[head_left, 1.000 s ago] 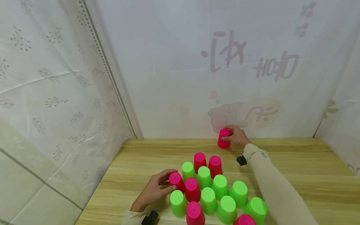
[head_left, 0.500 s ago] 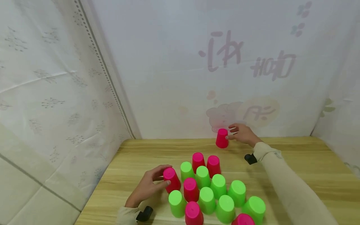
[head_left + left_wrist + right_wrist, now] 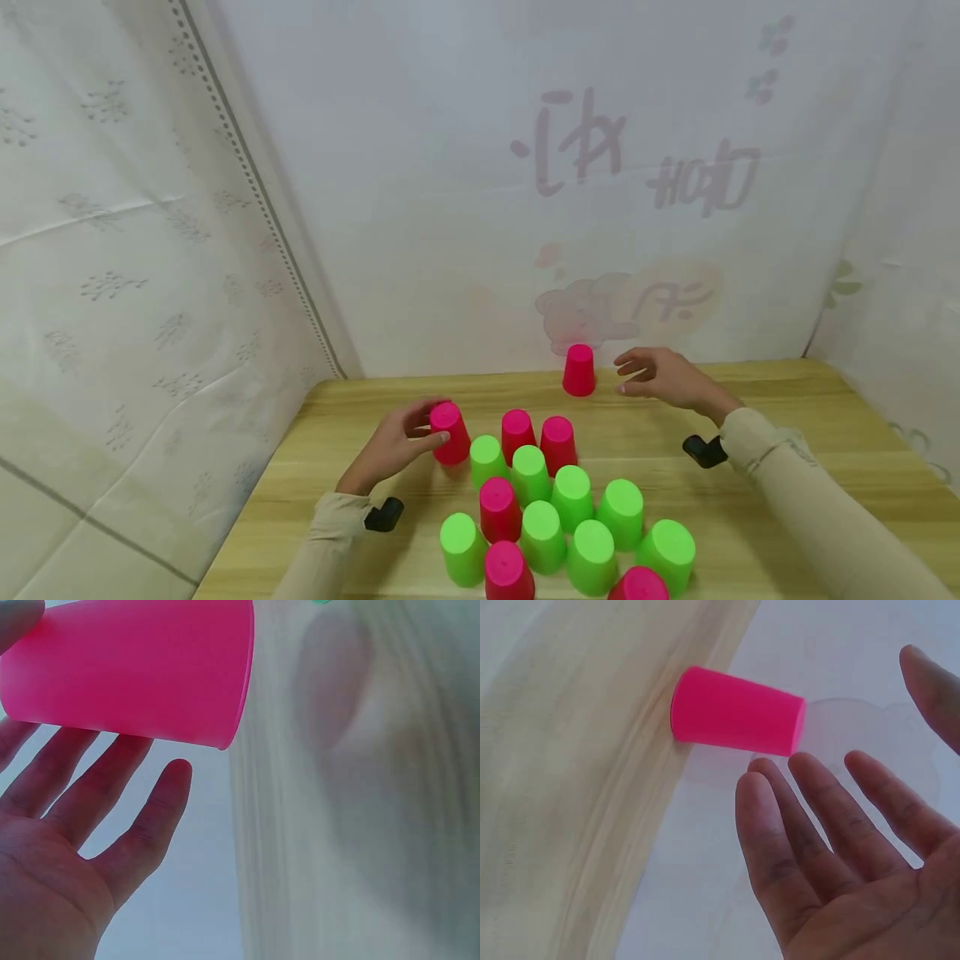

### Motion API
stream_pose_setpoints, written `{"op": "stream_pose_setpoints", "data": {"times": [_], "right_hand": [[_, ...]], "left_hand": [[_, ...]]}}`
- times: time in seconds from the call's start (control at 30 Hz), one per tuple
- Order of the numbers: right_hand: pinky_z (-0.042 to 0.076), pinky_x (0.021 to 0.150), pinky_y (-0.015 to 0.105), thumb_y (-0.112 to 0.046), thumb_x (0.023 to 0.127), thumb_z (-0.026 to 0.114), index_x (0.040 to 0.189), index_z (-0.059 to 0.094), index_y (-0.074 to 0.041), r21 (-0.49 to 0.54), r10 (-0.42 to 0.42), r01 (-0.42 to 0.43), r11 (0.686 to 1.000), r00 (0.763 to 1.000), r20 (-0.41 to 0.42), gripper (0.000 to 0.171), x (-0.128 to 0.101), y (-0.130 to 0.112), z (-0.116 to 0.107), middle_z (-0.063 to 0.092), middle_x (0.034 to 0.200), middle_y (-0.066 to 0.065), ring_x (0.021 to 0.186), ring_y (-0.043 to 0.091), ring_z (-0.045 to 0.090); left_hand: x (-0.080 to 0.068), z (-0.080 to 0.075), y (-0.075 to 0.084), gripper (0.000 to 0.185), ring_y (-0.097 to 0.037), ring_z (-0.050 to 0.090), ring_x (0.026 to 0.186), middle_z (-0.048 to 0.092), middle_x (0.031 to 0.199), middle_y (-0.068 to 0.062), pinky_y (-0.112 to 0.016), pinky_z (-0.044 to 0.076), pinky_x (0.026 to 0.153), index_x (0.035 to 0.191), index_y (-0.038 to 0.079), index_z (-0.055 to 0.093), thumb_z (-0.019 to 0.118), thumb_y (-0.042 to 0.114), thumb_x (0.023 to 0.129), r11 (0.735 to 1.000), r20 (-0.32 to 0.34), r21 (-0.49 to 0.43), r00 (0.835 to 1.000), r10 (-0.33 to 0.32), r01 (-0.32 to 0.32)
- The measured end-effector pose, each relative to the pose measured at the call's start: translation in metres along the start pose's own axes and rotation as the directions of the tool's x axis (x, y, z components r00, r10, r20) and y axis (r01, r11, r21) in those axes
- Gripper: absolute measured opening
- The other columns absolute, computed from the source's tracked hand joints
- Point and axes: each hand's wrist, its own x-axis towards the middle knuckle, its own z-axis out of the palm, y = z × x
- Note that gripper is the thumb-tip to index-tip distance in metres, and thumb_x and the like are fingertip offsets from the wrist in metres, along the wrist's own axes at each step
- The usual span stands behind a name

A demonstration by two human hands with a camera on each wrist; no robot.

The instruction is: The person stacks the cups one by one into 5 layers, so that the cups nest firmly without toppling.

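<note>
My left hand point(image 3: 429, 427) grips a pink cup point(image 3: 450, 433), upside down and tilted, at the left back of the cup group. In the left wrist view the same pink cup point(image 3: 135, 667) lies between thumb and outstretched fingers point(image 3: 82, 795) just off the table edge. My right hand point(image 3: 628, 375) is open, its fingers relaxed, a short way right of another upside-down pink cup point(image 3: 579, 370) standing alone near the back edge. The right wrist view shows that lone cup point(image 3: 735, 720) free of the open right hand point(image 3: 832, 847).
Several upside-down green cups point(image 3: 572, 492) and pink cups point(image 3: 517, 429) stand packed together on the wooden table point(image 3: 787, 417), toward its front. White printed cloth point(image 3: 450, 208) walls in the back and both sides. Bare wood lies to the right of the group.
My left hand has carried its pink cup out of the group, back and to the left. My right hand has let go of the far pink cup and drawn away to the right.
</note>
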Motion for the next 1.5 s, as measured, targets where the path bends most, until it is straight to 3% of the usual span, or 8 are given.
{"op": "stream_pose_setpoints", "data": {"times": [0.23, 0.33, 0.47, 0.73, 0.93, 1.23, 1.4, 1.5], "right_hand": [[0.059, 0.085, 0.032, -0.028, 0.094, 0.071, 0.132, 0.059, -0.006, 0.023, -0.096, 0.096, 0.995, 0.995, 0.027, 0.045, -0.030, 0.011, 0.009, 0.069, 0.125, 0.014, 0.112, 0.025, 0.068], [0.058, 0.082, 0.026, -0.026, 0.094, 0.071, 0.130, 0.060, -0.005, 0.027, -0.150, 0.149, 0.988, 0.988, 0.025, 0.043, -0.042, 0.018, 0.014, 0.070, 0.121, 0.016, 0.106, 0.016, 0.070], [0.058, 0.081, 0.025, -0.023, 0.095, 0.070, 0.129, 0.060, -0.003, 0.071, -0.174, 0.172, 0.983, 0.984, 0.036, 0.041, -0.056, 0.022, 0.021, 0.070, 0.119, 0.021, 0.104, 0.015, 0.071], [0.058, 0.078, 0.025, -0.018, 0.095, 0.069, 0.130, 0.060, -0.004, 0.115, -0.225, 0.216, 0.970, 0.971, 0.074, 0.038, -0.090, 0.021, 0.035, 0.069, 0.118, 0.021, 0.105, 0.008, 0.068], [0.057, 0.078, 0.025, -0.011, 0.094, 0.068, 0.131, 0.060, -0.007, 0.169, -0.282, 0.264, 0.950, 0.955, 0.095, 0.037, -0.114, 0.021, 0.044, 0.069, 0.121, 0.015, 0.109, 0.004, 0.067], [0.058, 0.080, 0.027, -0.007, 0.082, 0.080, 0.132, 0.060, -0.008, 0.231, -0.374, 0.342, 0.911, 0.921, 0.110, 0.054, -0.138, 0.027, 0.059, 0.068, 0.126, 0.008, 0.114, 0.007, 0.065], [0.058, 0.080, 0.026, -0.004, 0.079, 0.083, 0.131, 0.060, -0.006, 0.247, -0.450, 0.420, 0.873, 0.889, 0.081, 0.057, -0.144, 0.031, 0.066, 0.068, 0.127, 0.008, 0.112, 0.006, 0.064], [0.058, 0.082, 0.026, -0.002, 0.082, 0.079, 0.132, 0.060, -0.005, 0.282, -0.429, 0.390, 0.877, 0.899, 0.091, 0.054, -0.146, 0.031, 0.069, 0.067, 0.129, 0.008, 0.113, 0.005, 0.064]], "left_hand": [[0.035, 0.006, 0.005, 0.049, -0.035, 0.065, 0.120, 0.065, 0.132, -0.014, -0.044, 0.057, 0.098, 0.138, 0.012, 0.055, 0.071, 0.022, 0.093, 1.000, 0.064, 0.020, 0.998, 0.020, -0.021], [0.050, 0.010, 0.007, 0.048, -0.038, 0.065, 0.120, 0.065, 0.132, -0.016, -0.045, 0.057, 0.098, 0.137, 0.011, 0.055, 0.071, 0.023, 0.094, 0.999, 0.091, 0.028, 0.995, 0.026, -0.029], [0.071, 0.015, 0.008, 0.047, -0.040, 0.064, 0.122, 0.064, 0.133, -0.017, -0.045, 0.058, 0.097, 0.137, 0.010, 0.055, 0.071, 0.021, 0.094, 1.000, 0.117, 0.013, 0.993, 0.013, -0.014], [0.109, 0.022, 0.011, 0.047, -0.035, 0.064, 0.122, 0.066, 0.130, -0.015, -0.042, 0.059, 0.095, 0.134, 0.010, 0.057, 0.073, 0.020, 0.091, 0.997, 0.135, -0.033, 0.989, -0.065, 0.071], [0.133, 0.032, 0.015, 0.048, -0.034, 0.062, 0.124, 0.065, 0.131, -0.015, -0.049, 0.056, 0.099, 0.135, 0.012, 0.057, 0.074, 0.020, 0.091, 0.989, 0.110, -0.052, 0.985, -0.131, 0.137], [0.160, 0.048, 0.012, 0.052, -0.031, 0.064, 0.115, 0.061, 0.134, -0.018, -0.047, 0.059, 0.092, 0.138, 0.012, 0.055, 0.074, 0.018, 0.090, 0.964, 0.073, -0.037, 0.963, -0.259, 0.262], [0.172, 0.051, 0.020, 0.049, -0.032, 0.063, 0.116, 0.061, 0.133, -0.018, -0.048, 0.059, 0.093, 0.136, 0.012, 0.057, 0.074, 0.016, 0.089, 0.961, 0.094, -0.038, 0.959, -0.269, 0.273], [0.178, 0.056, 0.024, 0.048, -0.032, 0.062, 0.116, 0.061, 0.132, -0.018, -0.048, 0.059, 0.092, 0.134, 0.012, 0.057, 0.074, 0.015, 0.089, 0.963, 0.121, -0.030, 0.957, -0.263, 0.268]]}}
